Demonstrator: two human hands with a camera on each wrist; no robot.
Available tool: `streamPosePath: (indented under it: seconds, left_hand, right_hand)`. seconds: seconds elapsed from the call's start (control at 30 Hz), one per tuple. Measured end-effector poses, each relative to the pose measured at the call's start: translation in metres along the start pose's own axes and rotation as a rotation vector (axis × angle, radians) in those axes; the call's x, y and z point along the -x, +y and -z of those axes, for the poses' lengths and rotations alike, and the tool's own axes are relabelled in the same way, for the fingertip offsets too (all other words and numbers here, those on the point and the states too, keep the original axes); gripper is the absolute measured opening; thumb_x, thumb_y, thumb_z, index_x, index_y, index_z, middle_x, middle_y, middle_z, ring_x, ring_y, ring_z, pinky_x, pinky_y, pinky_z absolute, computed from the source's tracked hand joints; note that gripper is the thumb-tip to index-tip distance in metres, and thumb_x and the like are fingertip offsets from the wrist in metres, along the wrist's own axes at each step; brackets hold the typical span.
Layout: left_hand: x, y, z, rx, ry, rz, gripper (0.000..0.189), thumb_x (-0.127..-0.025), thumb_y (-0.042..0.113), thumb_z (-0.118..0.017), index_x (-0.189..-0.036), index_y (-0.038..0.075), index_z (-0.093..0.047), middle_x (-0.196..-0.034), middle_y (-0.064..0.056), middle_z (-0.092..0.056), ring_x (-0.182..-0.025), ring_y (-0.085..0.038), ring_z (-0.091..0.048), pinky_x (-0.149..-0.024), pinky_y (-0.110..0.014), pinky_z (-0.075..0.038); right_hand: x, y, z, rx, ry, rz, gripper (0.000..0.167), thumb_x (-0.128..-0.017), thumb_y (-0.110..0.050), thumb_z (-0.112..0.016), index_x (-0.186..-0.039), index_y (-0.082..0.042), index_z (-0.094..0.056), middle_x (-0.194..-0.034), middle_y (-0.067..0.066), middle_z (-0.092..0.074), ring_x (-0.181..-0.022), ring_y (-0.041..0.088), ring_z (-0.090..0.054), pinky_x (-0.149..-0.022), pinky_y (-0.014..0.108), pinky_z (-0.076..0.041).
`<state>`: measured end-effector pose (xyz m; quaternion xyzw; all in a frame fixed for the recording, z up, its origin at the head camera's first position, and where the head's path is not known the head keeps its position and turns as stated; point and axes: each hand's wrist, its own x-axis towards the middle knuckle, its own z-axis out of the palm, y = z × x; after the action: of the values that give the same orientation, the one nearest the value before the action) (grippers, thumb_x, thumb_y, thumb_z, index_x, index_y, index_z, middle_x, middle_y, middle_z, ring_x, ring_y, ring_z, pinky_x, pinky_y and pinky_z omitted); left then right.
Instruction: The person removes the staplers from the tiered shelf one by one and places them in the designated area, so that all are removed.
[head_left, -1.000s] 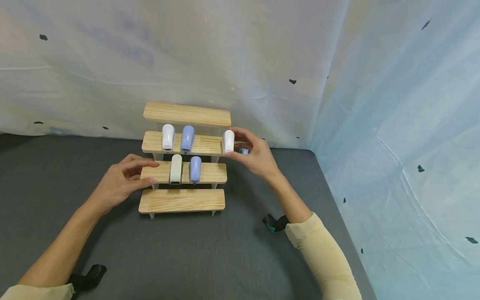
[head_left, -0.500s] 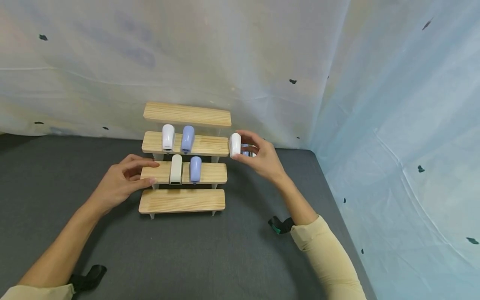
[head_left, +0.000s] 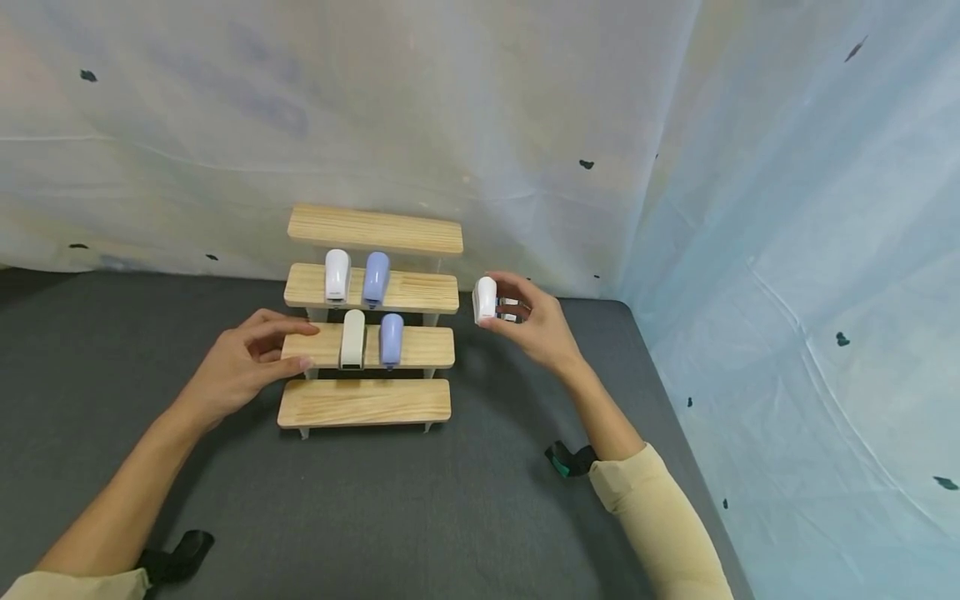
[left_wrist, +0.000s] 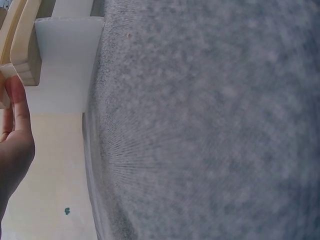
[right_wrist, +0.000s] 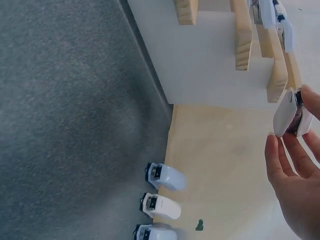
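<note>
My right hand (head_left: pixel 536 325) pinches a white stapler (head_left: pixel 486 300) between thumb and fingers, just off the right side of a stepped wooden rack (head_left: pixel 363 402). In the right wrist view this white stapler (right_wrist: pixel 285 114) is raised beside the shelf ends. My left hand (head_left: pixel 243 362) grips the left end of the rack's second-lowest shelf (head_left: pixel 427 346), thumb at the front edge and fingertips at the back. That shelf carries a cream stapler (head_left: pixel 352 337) and a blue stapler (head_left: pixel 391 337). One step higher stand a white stapler (head_left: pixel 337 275) and another blue stapler (head_left: pixel 377 277).
Behind the right hand, on the dark table (head_left: pixel 450 517), the right wrist view shows a blue stapler (right_wrist: pixel 170 177), a white stapler (right_wrist: pixel 162 206) and a third stapler (right_wrist: pixel 157 233) in a row. A pale curtain (head_left: pixel 450 100) hangs close behind the rack, another along the right.
My right hand has carried the white stapler from the right end of the second-highest shelf outward to the right and slightly toward me. The left hand has stayed on its shelf.
</note>
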<state>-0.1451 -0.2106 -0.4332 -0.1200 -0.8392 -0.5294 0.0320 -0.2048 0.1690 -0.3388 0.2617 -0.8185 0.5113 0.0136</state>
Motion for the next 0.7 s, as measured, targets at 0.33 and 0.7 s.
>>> streamPosePath:
  seconds: [0.33, 0.7]
  left_hand:
    - [0.0, 0.001, 0.001, 0.004, 0.002, 0.001, 0.039, -0.091, 0.016, -0.075, -0.128, 0.013, -0.067, -0.116, 0.0, -0.052, -0.091, -0.018, -0.04, -0.075, -0.019, -0.039]
    - [0.001, 0.0, 0.001, 0.007, -0.011, -0.024, 0.04, -0.092, 0.017, -0.074, -0.13, 0.011, -0.065, -0.119, -0.001, -0.052, -0.093, -0.018, -0.04, -0.078, -0.017, -0.039]
  right_hand:
    - [0.005, 0.045, 0.005, 0.028, 0.017, -0.043, 0.066, -0.084, -0.007, -0.081, -0.143, -0.007, -0.052, -0.131, 0.013, -0.059, -0.116, 0.025, -0.058, -0.094, 0.038, -0.05]
    - [0.012, 0.066, 0.006, 0.022, 0.02, -0.049, 0.064, -0.083, -0.006, -0.081, -0.142, -0.007, -0.055, -0.13, 0.011, -0.06, -0.116, 0.025, -0.058, -0.095, 0.049, -0.049]
